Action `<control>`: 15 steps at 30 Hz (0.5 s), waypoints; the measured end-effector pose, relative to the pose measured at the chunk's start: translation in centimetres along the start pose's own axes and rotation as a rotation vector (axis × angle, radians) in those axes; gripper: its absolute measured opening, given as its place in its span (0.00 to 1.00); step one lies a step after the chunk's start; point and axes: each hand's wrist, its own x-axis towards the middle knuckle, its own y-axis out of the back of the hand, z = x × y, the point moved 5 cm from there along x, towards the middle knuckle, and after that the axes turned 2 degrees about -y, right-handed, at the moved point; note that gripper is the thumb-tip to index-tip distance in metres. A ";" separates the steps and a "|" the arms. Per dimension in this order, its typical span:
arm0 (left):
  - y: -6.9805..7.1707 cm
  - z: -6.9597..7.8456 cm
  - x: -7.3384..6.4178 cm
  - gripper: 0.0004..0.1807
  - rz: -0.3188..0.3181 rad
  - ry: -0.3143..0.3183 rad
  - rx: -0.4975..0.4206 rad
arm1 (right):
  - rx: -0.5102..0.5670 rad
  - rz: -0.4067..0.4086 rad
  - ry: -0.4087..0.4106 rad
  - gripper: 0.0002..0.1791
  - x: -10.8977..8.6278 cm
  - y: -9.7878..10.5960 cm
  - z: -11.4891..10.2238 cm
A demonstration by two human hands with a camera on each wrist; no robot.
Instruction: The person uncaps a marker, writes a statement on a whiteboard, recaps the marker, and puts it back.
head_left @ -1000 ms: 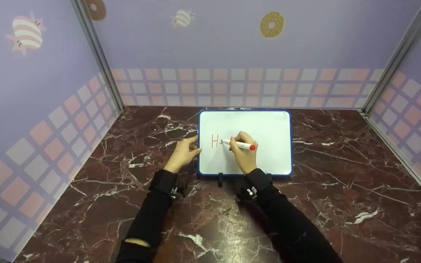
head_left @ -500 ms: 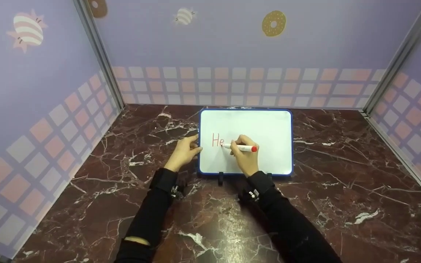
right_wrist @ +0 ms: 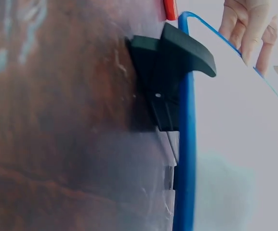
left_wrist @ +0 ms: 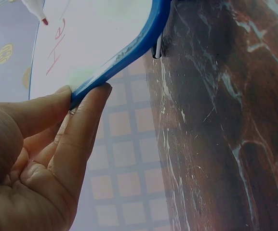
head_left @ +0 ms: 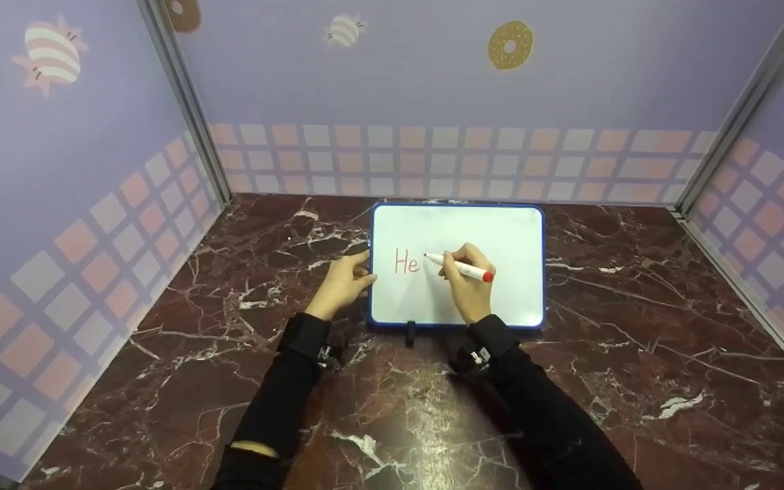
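The white marker [head_left: 471,270] lies slantwise through the right hand [head_left: 471,292], its barrel clamped between the thumb and the bent fingers, with the red end sticking out past them to the right and the writing tip reaching out to the left. That tip sits just right of the red letters [head_left: 401,261], which read "He" (whether it touches the surface or hovers just off it, I cannot tell). Behind it is the whiteboard [head_left: 501,231], bordered in blue, its lower edge caught by a black support [right_wrist: 165,67] whose hooked lip curls over the rim. The left hand [head_left: 341,282] pinches the whiteboard by its left edge: the left wrist view shows the thumb against the front face and fingertips behind, the blue rim between them. The marker is well apart from those fingers, across the letters. All of this stands on a dark red, white-veined tabletop [head_left: 181,401], near the patterned wall [head_left: 426,75].
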 end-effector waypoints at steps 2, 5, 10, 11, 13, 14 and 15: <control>0.0 0.0 0.0 0.32 0.002 -0.004 -0.003 | 0.007 0.001 0.021 0.10 0.2 0.0 -0.1; 0.0 -0.1 0.0 0.32 -0.003 0.006 -0.013 | 0.020 -0.003 0.017 0.10 0.6 -0.1 0.2; 0.0 -0.1 0.0 0.32 -0.014 0.024 -0.013 | 0.023 -0.010 0.000 0.09 1.0 -0.5 0.6; 0.0 -0.1 0.0 0.32 -0.011 0.021 -0.011 | 0.016 -0.011 0.003 0.09 1.1 -0.5 0.6; 0.0 0.1 0.0 0.32 -0.009 0.012 -0.005 | 0.002 -0.011 0.015 0.09 1.2 -0.5 0.4; 0.0 0.1 0.0 0.32 -0.007 0.007 -0.003 | -0.003 -0.011 0.023 0.09 1.2 -0.5 0.3; 0.0 0.1 0.0 0.32 -0.004 0.004 -0.002 | -0.011 -0.011 0.034 0.09 1.2 -0.5 0.2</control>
